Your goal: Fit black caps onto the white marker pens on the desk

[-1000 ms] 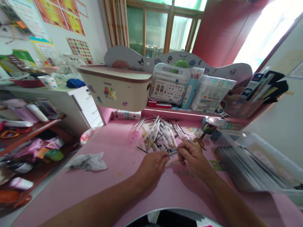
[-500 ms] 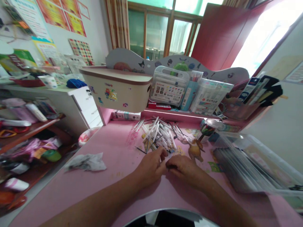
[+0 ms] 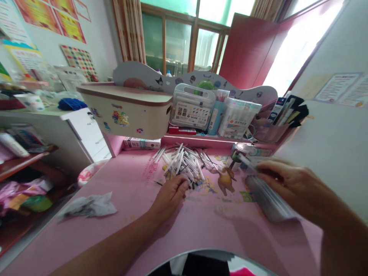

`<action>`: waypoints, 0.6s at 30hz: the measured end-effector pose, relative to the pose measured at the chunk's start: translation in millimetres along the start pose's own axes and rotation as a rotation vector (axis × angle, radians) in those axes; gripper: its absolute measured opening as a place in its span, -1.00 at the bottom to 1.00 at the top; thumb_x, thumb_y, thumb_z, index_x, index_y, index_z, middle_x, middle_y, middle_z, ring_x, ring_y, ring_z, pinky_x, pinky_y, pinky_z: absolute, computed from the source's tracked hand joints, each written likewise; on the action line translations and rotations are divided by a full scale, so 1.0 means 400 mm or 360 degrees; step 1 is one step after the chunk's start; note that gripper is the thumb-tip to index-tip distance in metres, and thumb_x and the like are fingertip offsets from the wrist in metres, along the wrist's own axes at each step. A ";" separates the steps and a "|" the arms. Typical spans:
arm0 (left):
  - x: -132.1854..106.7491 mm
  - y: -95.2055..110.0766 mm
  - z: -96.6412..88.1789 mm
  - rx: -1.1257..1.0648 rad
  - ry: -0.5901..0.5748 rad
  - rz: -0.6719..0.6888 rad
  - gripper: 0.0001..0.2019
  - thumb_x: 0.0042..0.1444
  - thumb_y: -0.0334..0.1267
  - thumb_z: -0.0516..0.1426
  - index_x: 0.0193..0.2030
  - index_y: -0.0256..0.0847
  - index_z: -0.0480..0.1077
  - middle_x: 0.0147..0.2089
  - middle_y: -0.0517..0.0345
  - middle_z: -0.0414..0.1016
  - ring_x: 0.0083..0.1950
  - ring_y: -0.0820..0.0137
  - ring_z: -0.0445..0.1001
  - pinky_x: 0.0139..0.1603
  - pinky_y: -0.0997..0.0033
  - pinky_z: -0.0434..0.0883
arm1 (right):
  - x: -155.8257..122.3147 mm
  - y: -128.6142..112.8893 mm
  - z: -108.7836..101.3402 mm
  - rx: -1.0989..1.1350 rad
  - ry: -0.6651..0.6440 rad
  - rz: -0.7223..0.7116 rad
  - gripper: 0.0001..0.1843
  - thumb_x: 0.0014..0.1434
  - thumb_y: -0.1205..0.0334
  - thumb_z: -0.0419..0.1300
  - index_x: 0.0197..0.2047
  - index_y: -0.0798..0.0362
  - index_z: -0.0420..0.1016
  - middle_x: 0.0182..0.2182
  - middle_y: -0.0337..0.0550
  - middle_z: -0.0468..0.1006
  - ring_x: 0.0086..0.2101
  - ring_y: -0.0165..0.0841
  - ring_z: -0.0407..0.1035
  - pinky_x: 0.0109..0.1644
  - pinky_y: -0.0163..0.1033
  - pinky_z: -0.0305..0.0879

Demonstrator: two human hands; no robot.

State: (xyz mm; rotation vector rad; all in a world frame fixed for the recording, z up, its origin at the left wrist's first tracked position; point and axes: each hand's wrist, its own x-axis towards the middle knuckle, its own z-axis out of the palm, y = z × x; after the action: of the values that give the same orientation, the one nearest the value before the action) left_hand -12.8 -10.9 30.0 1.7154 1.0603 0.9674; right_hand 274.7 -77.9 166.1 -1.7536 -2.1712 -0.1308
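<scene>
Fingers [image 3: 181, 187] of my left hand [image 3: 168, 197] bend down onto the pink desk [image 3: 138, 214], tips among the nearest pens of the pile [image 3: 184, 163]; whether they pinch one I cannot tell. My right hand [image 3: 287, 184] hovers over the clear case [image 3: 273, 212] at the desk's right side, fingers curled, and blur hides whether they grip anything. I judge this the sorting step, one hand at the case and one at the pile; the next move calls for a clean pinch on a single pen in that tangle.
</scene>
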 end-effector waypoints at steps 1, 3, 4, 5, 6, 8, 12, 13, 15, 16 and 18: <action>0.000 0.000 0.001 -0.0006 -0.0005 -0.0004 -0.74 0.26 -0.11 -0.02 -0.37 -0.18 0.34 -0.45 0.21 0.35 -0.39 0.35 0.39 -0.33 0.39 0.28 | 0.000 0.043 -0.022 -0.0116 0.0012 0.0162 -0.76 0.24 0.16 0.12 -0.12 -0.01 0.58 -0.19 -0.06 0.61 -0.25 -0.25 0.47 -0.13 -0.19 0.31; -0.001 -0.004 0.001 -0.0024 -0.0017 -0.0025 -0.74 0.26 -0.11 -0.02 -0.35 -0.18 0.35 -0.42 0.20 0.37 -0.38 0.35 0.40 -0.32 0.39 0.29 | 0.004 0.128 -0.048 -0.0356 -0.0130 0.0429 -0.80 0.22 0.20 0.14 -0.19 0.00 0.59 -0.27 -0.08 0.63 -0.34 -0.27 0.47 -0.20 -0.20 0.26; -0.001 -0.006 0.001 -0.0032 -0.0017 -0.0039 -0.74 0.26 -0.11 -0.02 -0.34 -0.18 0.36 -0.41 0.20 0.38 -0.38 0.36 0.40 -0.32 0.39 0.30 | 0.006 0.169 -0.052 -0.0445 -0.0266 0.0491 -0.81 0.23 0.23 0.13 -0.24 0.01 0.59 -0.30 -0.08 0.63 -0.35 -0.28 0.46 -0.22 -0.21 0.23; -0.002 -0.009 0.001 -0.0034 -0.0027 -0.0047 -0.75 0.25 -0.11 -0.02 -0.33 -0.18 0.36 -0.41 0.20 0.39 -0.38 0.36 0.41 -0.32 0.39 0.30 | 0.008 0.207 -0.049 -0.0528 -0.0373 0.0551 -0.82 0.22 0.26 0.13 -0.29 0.03 0.59 -0.33 -0.07 0.62 -0.37 -0.29 0.45 -0.25 -0.23 0.20; -0.002 -0.011 0.001 -0.0034 -0.0040 -0.0050 -0.75 0.25 -0.11 -0.02 -0.33 -0.18 0.37 -0.40 0.20 0.39 -0.38 0.36 0.41 -0.33 0.39 0.30 | 0.009 0.241 -0.042 -0.0587 -0.0459 0.0600 -0.82 0.21 0.29 0.13 -0.32 0.05 0.58 -0.36 -0.06 0.61 -0.39 -0.30 0.43 -0.28 -0.24 0.17; -0.003 -0.014 0.002 -0.0038 -0.0040 -0.0057 -0.74 0.26 -0.10 -0.02 -0.32 -0.18 0.37 -0.40 0.20 0.38 -0.39 0.36 0.41 -0.33 0.40 0.31 | 0.007 0.299 -0.017 -0.0615 -0.0636 0.0703 -0.83 0.17 0.32 0.15 -0.42 0.07 0.55 -0.43 -0.04 0.58 -0.44 -0.33 0.37 -0.33 -0.26 0.13; -0.002 -0.016 0.002 -0.0038 -0.0044 -0.0054 -0.75 0.26 -0.10 -0.01 -0.30 -0.18 0.38 -0.39 0.20 0.39 -0.39 0.37 0.42 -0.34 0.40 0.33 | -0.011 0.377 0.036 -0.0578 -0.0815 0.0893 -0.81 0.07 0.42 0.20 -0.55 0.08 0.48 -0.53 -0.08 0.52 -0.52 -0.37 0.28 -0.41 -0.27 0.06; -0.001 -0.016 0.002 -0.0037 -0.0042 -0.0058 -0.75 0.26 -0.10 -0.01 -0.30 -0.18 0.38 -0.39 0.20 0.39 -0.39 0.37 0.42 -0.34 0.40 0.34 | -0.016 0.389 0.045 -0.0574 -0.0810 0.0906 -0.79 0.06 0.43 0.21 -0.58 0.08 0.47 -0.55 -0.09 0.51 -0.54 -0.38 0.27 -0.42 -0.27 0.05; 0.000 -0.017 0.001 -0.0034 -0.0040 -0.0066 -0.75 0.26 -0.09 0.00 -0.29 -0.18 0.39 -0.39 0.20 0.39 -0.39 0.37 0.42 -0.34 0.41 0.34 | -0.027 0.403 0.055 -0.0560 -0.0777 0.0926 -0.76 0.05 0.44 0.23 -0.62 0.10 0.43 -0.59 -0.10 0.48 -0.56 -0.40 0.24 -0.43 -0.27 0.04; 0.000 -0.017 0.000 -0.0032 -0.0039 -0.0067 -0.75 0.26 -0.09 -0.01 -0.28 -0.17 0.39 -0.39 0.20 0.39 -0.39 0.37 0.42 -0.34 0.41 0.34 | -0.033 0.405 0.059 -0.0554 -0.0756 0.0943 -0.74 0.05 0.44 0.23 -0.64 0.12 0.42 -0.60 -0.09 0.47 -0.57 -0.41 0.24 -0.44 -0.26 0.03; -0.001 -0.016 -0.002 -0.0020 -0.0048 -0.0057 -0.74 0.27 -0.09 0.00 -0.28 -0.17 0.39 -0.39 0.20 0.40 -0.39 0.37 0.43 -0.34 0.41 0.33 | -0.051 0.401 0.066 -0.0512 -0.0717 0.0961 -0.72 0.09 0.43 0.17 -0.64 0.15 0.42 -0.61 -0.09 0.47 -0.59 -0.45 0.23 -0.45 -0.25 0.02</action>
State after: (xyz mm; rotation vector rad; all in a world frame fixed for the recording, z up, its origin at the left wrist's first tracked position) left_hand -15.2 -9.5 24.2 1.6901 1.0603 0.9211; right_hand 427.0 -52.3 112.0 -2.7685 -1.8414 0.0803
